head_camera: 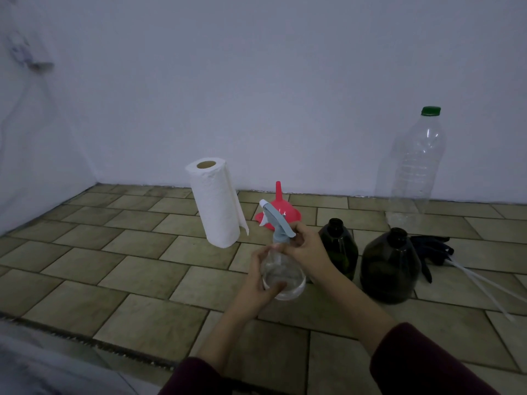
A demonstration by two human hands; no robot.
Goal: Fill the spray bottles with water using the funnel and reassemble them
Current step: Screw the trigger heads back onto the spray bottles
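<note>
A clear spray bottle (pixel 283 276) stands on the tiled counter, and my left hand (pixel 261 283) wraps around its body. My right hand (pixel 306 248) grips the neck collar of its blue-grey spray head (pixel 278 220), which sits on the bottle. Behind it a red funnel (pixel 279 210) rests upside down with its spout up. Two dark bottles stand to the right with open necks: a slimmer one (pixel 340 248) and a wider one (pixel 390 266). Two black spray heads (pixel 430 250) with white dip tubes lie behind the wider one.
A paper towel roll (pixel 216 202) stands upright left of the funnel. A large clear plastic bottle (pixel 412 163) with a green cap stands at the back right near the wall. The counter's front edge (pixel 85 342) runs across the lower left.
</note>
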